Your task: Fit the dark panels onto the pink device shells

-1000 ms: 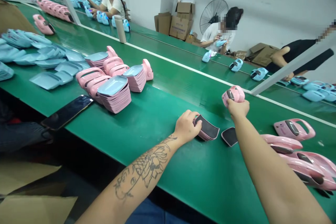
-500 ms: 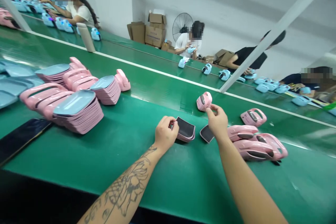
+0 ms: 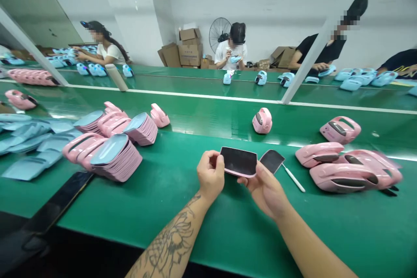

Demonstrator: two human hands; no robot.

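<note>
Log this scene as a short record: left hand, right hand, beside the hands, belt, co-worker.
left hand: holds the left edge of a black-faced pink panel
right hand: holds its lower right edge
beside the hands: dark flat piece, white stick
belt: green conveyor, pink casings, stacked pink panels
co-worker: person across the belt, holding a blue item

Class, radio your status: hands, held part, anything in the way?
Left hand, right hand: both holding a flat, black-faced, pink-edged panel. Beside right hand: dark rounded pad, thin white stick on green belt.
</note>
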